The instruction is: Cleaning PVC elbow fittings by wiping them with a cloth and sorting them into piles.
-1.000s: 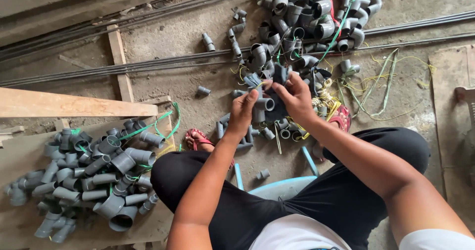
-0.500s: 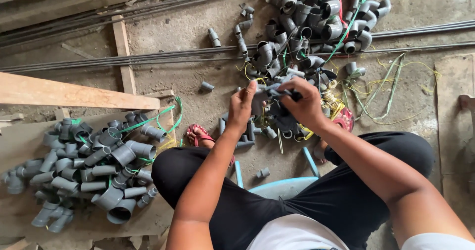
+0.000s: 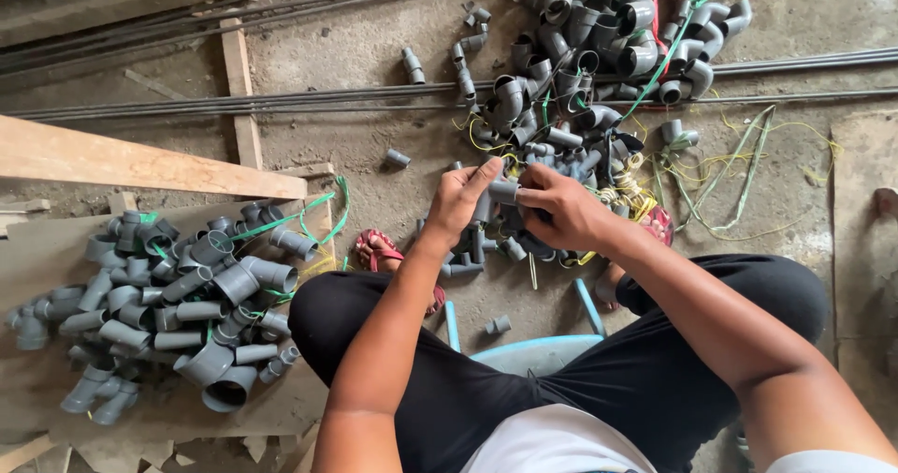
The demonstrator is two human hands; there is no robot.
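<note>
Head view, looking down over a seated person's knees. A short grey plastic pipe fitting [image 3: 503, 191] is held between the two hands above the concrete floor [image 3: 374, 155], its long axis lying roughly left to right, crosswise to the forearms. The left hand [image 3: 460, 197] pinches the fitting's left end with thumb and fingertips; the right hand [image 3: 561, 211] closes its fingers over the right end, so each hand grasps the same piece and neither is nearer than the other. Directly beyond the hands, away from the body, lies a loose heap of grey plastic elbows and couplings [image 3: 580, 71] tangled with yellow and green cord [image 3: 739, 169]. A second pile of grey fittings [image 3: 168, 295] rests on a flat board well off to the left, past the left knee. Thin steel rods [image 3: 281, 103] run across the floor behind.
</note>
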